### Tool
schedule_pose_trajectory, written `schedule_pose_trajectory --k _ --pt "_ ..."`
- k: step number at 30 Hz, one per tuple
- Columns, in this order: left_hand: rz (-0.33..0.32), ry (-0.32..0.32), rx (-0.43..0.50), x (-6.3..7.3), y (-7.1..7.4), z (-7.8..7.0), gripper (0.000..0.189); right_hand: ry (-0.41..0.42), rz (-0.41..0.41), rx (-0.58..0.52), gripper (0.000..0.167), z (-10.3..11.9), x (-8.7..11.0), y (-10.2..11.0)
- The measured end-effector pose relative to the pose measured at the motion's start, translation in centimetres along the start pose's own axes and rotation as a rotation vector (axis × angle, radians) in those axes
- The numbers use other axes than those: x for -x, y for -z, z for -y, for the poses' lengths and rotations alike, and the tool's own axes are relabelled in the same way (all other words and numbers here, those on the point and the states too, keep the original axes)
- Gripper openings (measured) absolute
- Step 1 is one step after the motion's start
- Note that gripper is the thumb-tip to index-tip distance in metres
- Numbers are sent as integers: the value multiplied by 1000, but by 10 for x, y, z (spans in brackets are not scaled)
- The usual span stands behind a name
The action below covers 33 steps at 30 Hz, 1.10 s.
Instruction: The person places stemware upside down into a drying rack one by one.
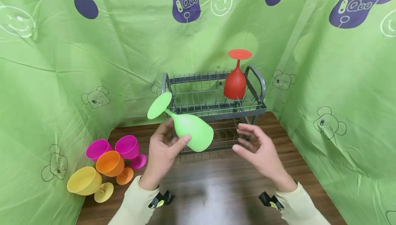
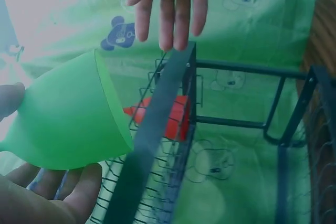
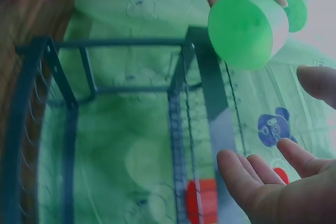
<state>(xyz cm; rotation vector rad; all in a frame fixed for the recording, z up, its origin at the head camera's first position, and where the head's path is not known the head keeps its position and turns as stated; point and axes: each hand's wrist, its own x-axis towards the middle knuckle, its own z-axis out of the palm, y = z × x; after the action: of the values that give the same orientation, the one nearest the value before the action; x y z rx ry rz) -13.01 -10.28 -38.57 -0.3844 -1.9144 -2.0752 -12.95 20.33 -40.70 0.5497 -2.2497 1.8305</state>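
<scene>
My left hand (image 1: 165, 149) grips a light green plastic goblet (image 1: 195, 132) by its bowl, thumb in front and fingers behind. The goblet is tilted, its foot up to the left and its mouth down to the right, in front of the dish rack (image 1: 213, 115). In the left wrist view the green bowl (image 2: 68, 114) lies between thumb and fingers. My right hand (image 1: 260, 149) hovers to the right of the goblet with fingers spread and bent a little, holding nothing. A red goblet (image 1: 235, 84) stands upside down on the rack's upper tier, at the right.
At the left of the wooden table (image 1: 204, 190) several goblets lie on their sides: a yellow one (image 1: 85, 181), an orange one (image 1: 110, 163) and two magenta ones (image 1: 127, 147). Green printed cloth (image 1: 136, 46) walls the table at the back and both sides.
</scene>
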Motion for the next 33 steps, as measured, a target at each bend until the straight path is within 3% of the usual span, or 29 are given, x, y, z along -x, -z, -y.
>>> schedule_pose_trajectory --k 10,17,27,33 --pt "76 -63 -112 -57 -13 -35 64 19 -124 215 65 21 -34 46" --pt "84 -79 -207 -105 -21 -40 65 7 -225 306 69 18 -64 72" --pt "122 31 -386 -153 -46 -42 72 -110 -149 338 81 9 -93 84" --pt "164 88 -438 -178 -61 -31 70 -146 -122 380 91 8 -103 86"
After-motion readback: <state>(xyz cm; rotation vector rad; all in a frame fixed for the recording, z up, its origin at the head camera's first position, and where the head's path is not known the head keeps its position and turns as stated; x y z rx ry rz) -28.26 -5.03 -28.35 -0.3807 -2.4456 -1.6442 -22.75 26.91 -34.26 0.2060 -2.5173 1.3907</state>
